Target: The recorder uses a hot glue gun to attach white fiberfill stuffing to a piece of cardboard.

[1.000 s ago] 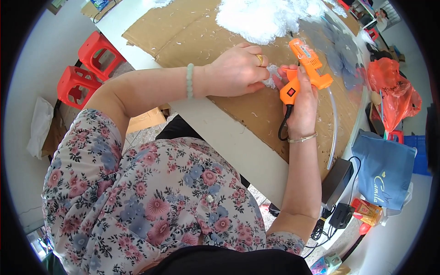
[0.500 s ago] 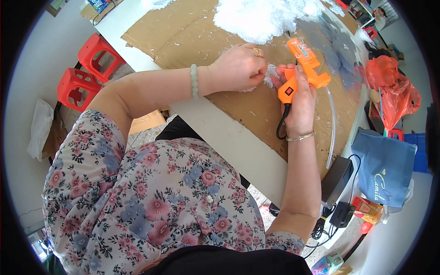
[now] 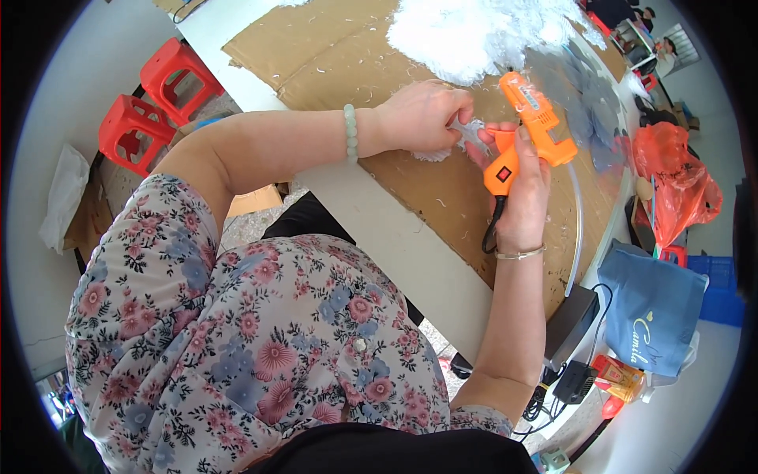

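My right hand (image 3: 525,193) is wrapped round the handle of an orange hot glue gun (image 3: 535,117) with a red switch. A black cord leaves the gun's lower end, and a long clear glue stick (image 3: 579,225) trails from its back. Just left of the gun, my left hand (image 3: 420,118) is closed, thumb and fingers pinching a small white lacy piece (image 3: 469,131). Fingertips of my right hand reach close to that piece; whether they touch it I cannot tell. More white material (image 3: 433,156) shows under my left hand.
Brown cardboard (image 3: 430,193) with white scraps covers the white table (image 3: 371,213). Beyond lies a fluffy white heap (image 3: 474,39). At right are a red plastic bag (image 3: 671,170), a blue bag (image 3: 651,308) and a black power adapter (image 3: 575,383). Red stools (image 3: 134,134) stand left.
My left hand has turned, so the white lacy piece shows more between its fingers. The glue gun stays in my right hand. The whole view has shifted slightly.
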Available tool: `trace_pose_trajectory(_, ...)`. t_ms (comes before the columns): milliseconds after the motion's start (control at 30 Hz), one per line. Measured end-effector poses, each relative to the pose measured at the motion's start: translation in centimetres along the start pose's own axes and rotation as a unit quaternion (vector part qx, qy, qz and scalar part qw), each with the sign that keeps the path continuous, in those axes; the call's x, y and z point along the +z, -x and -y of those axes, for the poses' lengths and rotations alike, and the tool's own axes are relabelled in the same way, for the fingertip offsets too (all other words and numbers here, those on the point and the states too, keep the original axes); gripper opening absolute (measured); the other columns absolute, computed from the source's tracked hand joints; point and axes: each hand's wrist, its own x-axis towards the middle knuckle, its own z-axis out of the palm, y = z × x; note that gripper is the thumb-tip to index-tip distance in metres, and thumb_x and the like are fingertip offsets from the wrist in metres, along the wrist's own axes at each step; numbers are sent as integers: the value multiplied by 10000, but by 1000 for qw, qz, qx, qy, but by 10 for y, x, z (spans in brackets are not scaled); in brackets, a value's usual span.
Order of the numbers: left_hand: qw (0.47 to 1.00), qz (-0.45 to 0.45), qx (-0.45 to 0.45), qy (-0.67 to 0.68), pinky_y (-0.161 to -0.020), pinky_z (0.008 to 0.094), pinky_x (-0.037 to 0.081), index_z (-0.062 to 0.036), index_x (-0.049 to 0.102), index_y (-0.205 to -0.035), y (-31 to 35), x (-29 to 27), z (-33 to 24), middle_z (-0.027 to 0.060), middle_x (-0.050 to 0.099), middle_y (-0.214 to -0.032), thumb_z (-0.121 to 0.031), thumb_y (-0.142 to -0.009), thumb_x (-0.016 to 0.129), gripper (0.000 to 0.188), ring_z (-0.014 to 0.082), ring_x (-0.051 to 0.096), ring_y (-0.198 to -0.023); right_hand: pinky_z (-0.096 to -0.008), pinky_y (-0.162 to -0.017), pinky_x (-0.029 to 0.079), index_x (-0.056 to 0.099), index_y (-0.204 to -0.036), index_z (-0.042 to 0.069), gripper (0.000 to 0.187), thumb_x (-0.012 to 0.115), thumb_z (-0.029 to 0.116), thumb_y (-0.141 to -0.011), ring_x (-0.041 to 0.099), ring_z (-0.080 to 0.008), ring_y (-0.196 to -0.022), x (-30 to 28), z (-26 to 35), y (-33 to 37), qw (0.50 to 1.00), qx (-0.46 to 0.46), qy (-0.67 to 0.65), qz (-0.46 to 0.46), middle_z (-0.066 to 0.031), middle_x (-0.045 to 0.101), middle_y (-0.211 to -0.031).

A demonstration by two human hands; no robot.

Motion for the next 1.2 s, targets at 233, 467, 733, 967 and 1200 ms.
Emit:
trace_pose_trajectory(233,987,-23,-50,152,-684,381,489,-66,604,-901,9,-17,19,95,651,-791,-108,-777,572,134,290,617,-775,-437,-862,512,524,-1059,-10,279,492,245,-950,601,-208,-927,6,-19,-3,1000,-7,-1,-4,-128,596,-993)
trace_pose_trajectory(467,989,-104,103,34,-654,321,495,-53,642,-896,45,-44,20,83,658,-834,-59,-824,545,121,221,628,-739,-368,-820,528,532,-1051,-7,257,528,221,-932,607,-176,-886,7,-24,-3,1000,-5,-26,-12,-108,597,-975)
trace_pose_trajectory(733,935,-167,-97,296,-694,257,503,-32,637,-1027,81,-76,39,65,663,-863,-37,-877,565,166,140,633,-780,-398,-836,526,518,-1068,-28,244,510,175,-933,610,-207,-877,23,-26,16,997,-62,-35,-4,-143,592,-983)
trace_pose_trajectory(967,994,-105,-29,29,-705,301,510,-29,643,-1010,94,-85,72,98,663,-913,-61,-835,582,188,217,636,-772,-384,-742,544,537,-1097,-5,269,505,202,-928,620,-216,-852,35,-20,38,992,-37,111,48,-150,614,-983)
trace_pose_trajectory(1200,985,-79,100,-119,-821,383,477,-73,684,-929,79,-79,81,85,668,-923,-86,-777,556,199,284,588,-929,-299,-704,487,593,-1036,6,216,542,176,-913,601,-152,-787,39,-27,43,954,0,273,122,-74,636,-913)
